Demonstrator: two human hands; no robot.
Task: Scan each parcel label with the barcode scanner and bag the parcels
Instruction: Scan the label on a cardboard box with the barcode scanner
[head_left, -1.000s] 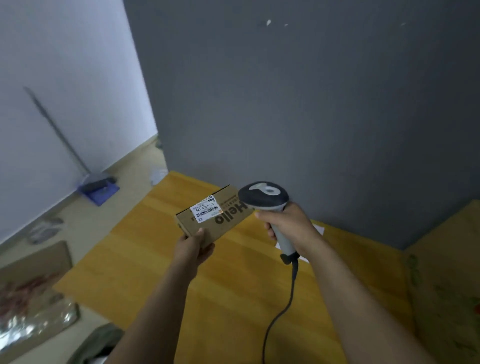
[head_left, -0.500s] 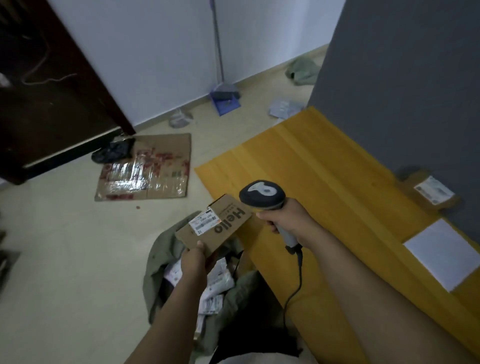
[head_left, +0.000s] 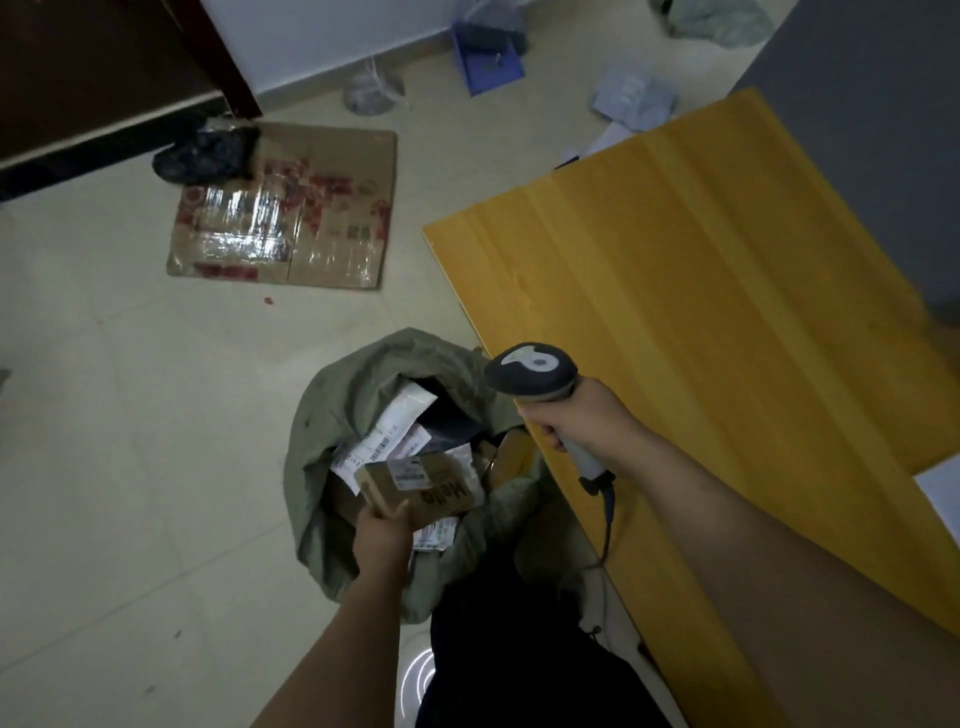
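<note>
Now: left hand (head_left: 382, 535) grips the cardboard parcel (head_left: 421, 486) by its near edge, fingers curled round it, label up, over the open mouth of the green sack (head_left: 332, 415) on the floor. Other labelled parcels (head_left: 400, 421) lie inside. Right hand (head_left: 582, 421) is wrapped round the barcode scanner (head_left: 530, 371) handle, above the yellow table (head_left: 727, 312) edge.

Pale tiled floor (head_left: 104, 441), yellow wooden table (head_left: 701, 291), grey wall (head_left: 883, 130)

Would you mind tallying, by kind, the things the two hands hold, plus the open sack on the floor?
Barcode scanner: 1
Cardboard parcel: 1
Green sack: 1
Total: 3
</note>
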